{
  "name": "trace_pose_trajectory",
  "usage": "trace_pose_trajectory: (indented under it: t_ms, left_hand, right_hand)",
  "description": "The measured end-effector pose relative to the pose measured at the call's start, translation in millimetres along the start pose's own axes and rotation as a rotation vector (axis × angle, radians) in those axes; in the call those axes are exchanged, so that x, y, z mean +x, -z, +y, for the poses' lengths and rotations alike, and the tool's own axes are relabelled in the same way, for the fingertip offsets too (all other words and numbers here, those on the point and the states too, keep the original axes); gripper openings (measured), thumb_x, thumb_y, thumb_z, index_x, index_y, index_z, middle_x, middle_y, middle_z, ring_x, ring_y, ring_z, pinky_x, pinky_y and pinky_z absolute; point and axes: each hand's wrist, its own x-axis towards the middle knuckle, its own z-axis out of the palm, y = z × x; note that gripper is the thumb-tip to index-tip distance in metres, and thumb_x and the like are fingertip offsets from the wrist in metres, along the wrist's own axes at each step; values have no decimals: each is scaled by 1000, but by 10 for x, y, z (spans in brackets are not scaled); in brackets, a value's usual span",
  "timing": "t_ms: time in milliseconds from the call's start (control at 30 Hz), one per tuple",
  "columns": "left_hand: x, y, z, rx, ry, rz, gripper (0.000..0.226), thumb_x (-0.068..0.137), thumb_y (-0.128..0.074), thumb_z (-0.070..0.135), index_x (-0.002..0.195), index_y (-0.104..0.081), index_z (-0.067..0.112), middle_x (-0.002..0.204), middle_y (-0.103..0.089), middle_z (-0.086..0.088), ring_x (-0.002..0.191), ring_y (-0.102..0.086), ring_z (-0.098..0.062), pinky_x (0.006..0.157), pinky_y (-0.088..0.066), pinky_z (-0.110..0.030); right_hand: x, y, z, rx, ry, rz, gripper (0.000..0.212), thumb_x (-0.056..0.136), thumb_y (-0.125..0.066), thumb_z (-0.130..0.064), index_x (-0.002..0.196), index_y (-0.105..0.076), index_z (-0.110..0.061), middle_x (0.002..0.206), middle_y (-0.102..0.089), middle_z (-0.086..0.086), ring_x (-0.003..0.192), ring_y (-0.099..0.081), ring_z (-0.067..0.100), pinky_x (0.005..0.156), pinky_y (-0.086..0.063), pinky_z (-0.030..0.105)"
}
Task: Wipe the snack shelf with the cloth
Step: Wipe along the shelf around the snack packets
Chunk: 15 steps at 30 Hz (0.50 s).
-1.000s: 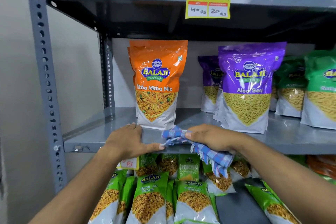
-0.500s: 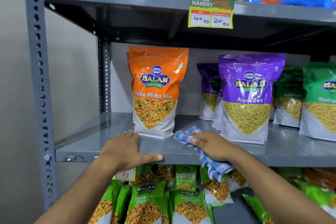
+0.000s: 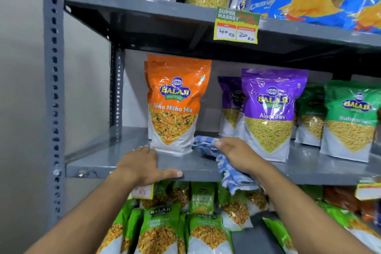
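Right hand (image 3: 237, 155), fingers flat, is pressing the checked cloth (image 3: 208, 146) beside the orange Tikha Mitha Mix pouch (image 3: 177, 105); left hand (image 3: 142, 166), fingers flat, is bracing the shelf (image 3: 92, 163). Next: sweeping sideways.

The middle shelf (image 3: 127, 146) carries two orange packs (image 3: 177, 103), two purple packs (image 3: 270, 113) and two green packs (image 3: 350, 121). One cloth (image 3: 206, 145) lies there.
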Motion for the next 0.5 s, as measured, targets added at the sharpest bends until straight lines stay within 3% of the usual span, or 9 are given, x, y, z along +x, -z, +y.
trace_pose_trajectory:
  t_ms: [67,233,333,500]
  left_hand:
    - [19,35,-72,17,3,20,136,42,-16,112,131,-57,16,144,-52,-7,132,-47,-24,103,-42,-41]
    - [22,11,-74,4,-3,16,140,40,-13,112,133,-55,16,149,-48,-6,138,-42,-23,106,-39,-42]
    - [20,9,-55,3,6,12,141,40,-13,113,134,-55,16,149,-48,-6,137,-43,-24,107,-40,-42]
    - [5,10,-31,-1,66,4,137,43,-20,113,135,-54,17,147,-50,-6,134,-45,-24,108,-41,-45]
  right_hand:
    - [55,24,76,-125,-2,78,36,99,-42,-35,103,-64,-8,106,-68,12,103,-60,28,88,-46,38]
    - [-27,-230,322,-481,-38,-1,37,99,-28,-43,105,-58,-22,110,-66,9,104,-57,31,78,-44,37]
    - [15,-239,348,-447,-28,0,37,99,-27,-44,106,-59,-25,112,-66,8,104,-57,31,77,-43,36]
    - [298,-277,345,-363,-86,-51,35,98,-26,-42,80,-48,-21,102,-62,10,101,-57,34,88,-46,43]
